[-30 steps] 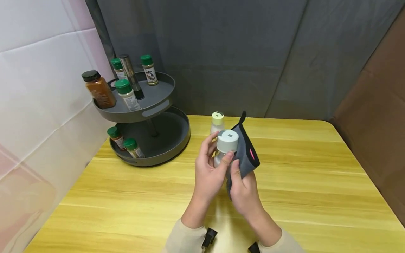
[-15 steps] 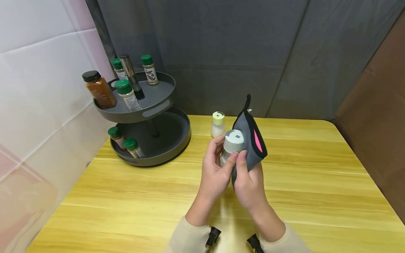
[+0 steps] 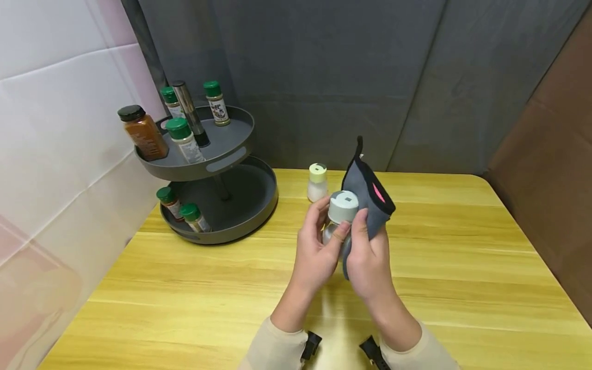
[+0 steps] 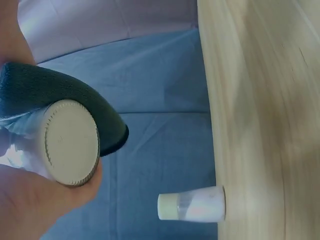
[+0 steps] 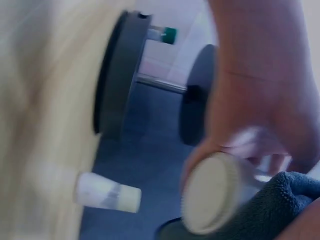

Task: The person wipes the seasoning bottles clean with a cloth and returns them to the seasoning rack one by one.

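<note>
My left hand (image 3: pixel 319 254) grips a clear seasoning shaker with a pale grey-white cap (image 3: pixel 344 206) above the table. In my right hand (image 3: pixel 370 262) is a grey cleaning cloth (image 3: pixel 357 180) with black edging, a hanging loop and a pink patch, its thumb on the side facing me. The cloth lies along the shaker's right side, just under the cap. From below, the left wrist view shows the shaker's round base (image 4: pixel 72 142) with the cloth (image 4: pixel 75 92) curving beside it. Fingers and cloth hide most of the shaker's body.
Behind the hands, a second shaker with a pale yellow cap (image 3: pixel 317 182) stands on the wooden table (image 3: pixel 462 267). At the left is a two-tier dark turntable rack (image 3: pixel 222 234) with several spice bottles, including an orange-brown jar (image 3: pixel 144 136). A grey curtain (image 3: pixel 314 77) hangs behind.
Both hands, with shaker and cloth, have shifted right over the last second. The cloth's loop end has risen, and the right thumb has moved up along the cloth beside the cap.
</note>
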A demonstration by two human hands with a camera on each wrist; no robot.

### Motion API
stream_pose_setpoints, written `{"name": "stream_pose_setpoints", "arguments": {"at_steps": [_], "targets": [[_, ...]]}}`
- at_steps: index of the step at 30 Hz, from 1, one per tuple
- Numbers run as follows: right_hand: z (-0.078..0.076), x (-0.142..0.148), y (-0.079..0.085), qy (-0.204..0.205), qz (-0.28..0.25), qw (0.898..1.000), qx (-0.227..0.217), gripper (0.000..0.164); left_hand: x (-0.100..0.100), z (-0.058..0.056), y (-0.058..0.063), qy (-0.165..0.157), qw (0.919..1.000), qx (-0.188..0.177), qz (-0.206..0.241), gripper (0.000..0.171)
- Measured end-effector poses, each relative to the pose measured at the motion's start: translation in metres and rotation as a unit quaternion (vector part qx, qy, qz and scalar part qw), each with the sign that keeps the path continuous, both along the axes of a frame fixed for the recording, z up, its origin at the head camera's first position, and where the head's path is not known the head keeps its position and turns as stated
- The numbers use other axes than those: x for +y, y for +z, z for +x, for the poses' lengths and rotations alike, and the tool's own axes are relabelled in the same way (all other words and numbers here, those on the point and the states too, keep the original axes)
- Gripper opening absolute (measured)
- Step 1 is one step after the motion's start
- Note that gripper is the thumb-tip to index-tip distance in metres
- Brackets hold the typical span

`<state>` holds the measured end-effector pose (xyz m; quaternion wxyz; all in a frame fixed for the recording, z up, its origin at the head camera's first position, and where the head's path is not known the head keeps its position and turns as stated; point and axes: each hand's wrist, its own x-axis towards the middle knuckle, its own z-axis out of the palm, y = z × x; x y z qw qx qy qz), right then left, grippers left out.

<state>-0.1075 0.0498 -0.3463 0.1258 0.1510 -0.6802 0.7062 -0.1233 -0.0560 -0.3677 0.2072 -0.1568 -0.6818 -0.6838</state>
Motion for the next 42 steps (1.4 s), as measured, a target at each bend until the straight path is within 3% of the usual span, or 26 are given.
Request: {"name": "stream_pose_setpoints", "arguments": {"at_steps": [3,7,11,13,16,19,21,25,29,37,42], "targets": [[-0.001,-0.003,-0.008,-0.005,0.012,1.000,0.007,0.047,-0.003,0.001,0.002,0.015,0.9999,-0.002,0.008,0.052],[-0.003,-0.003,-0.022,-0.006,0.039,0.997,-0.062,0.050,-0.008,-0.001,0.003,0.047,0.9989,0.005,0.003,0.051],[-0.006,0.000,-0.016,-0.008,0.043,0.993,-0.107,0.058,-0.009,-0.002,0.001,0.055,0.9984,0.001,-0.011,0.049],[-0.006,0.002,-0.009,-0.013,0.020,0.995,-0.094,0.060,-0.007,-0.002,-0.001,0.046,0.9988,-0.005,-0.015,0.049],[-0.005,0.001,-0.001,-0.012,-0.013,0.999,-0.042,0.057,-0.005,-0.002,-0.001,0.031,0.9994,-0.013,-0.011,0.049],[-0.005,-0.003,-0.005,0.000,-0.021,1.000,0.011,0.052,-0.006,-0.002,0.001,0.026,0.9996,-0.008,-0.001,0.050],[-0.004,-0.007,-0.014,0.000,0.002,1.000,0.025,0.049,-0.008,-0.003,0.002,0.034,0.9994,0.001,0.001,0.050],[-0.002,-0.013,-0.035,-0.002,0.042,0.999,-0.007,0.047,-0.013,-0.004,0.003,0.057,0.9983,0.009,-0.004,0.051],[-0.004,-0.011,-0.034,-0.002,0.037,0.999,-0.039,0.049,-0.012,-0.005,-0.002,0.057,0.9983,0.004,-0.006,0.050],[-0.005,-0.006,-0.003,-0.010,0.005,0.999,0.036,0.049,-0.002,0.001,-0.009,0.040,0.9991,-0.012,0.003,0.049],[0.000,-0.011,-0.023,-0.033,0.039,0.998,0.045,0.043,-0.002,0.003,-0.001,0.056,0.9981,0.013,0.021,0.050]]}}
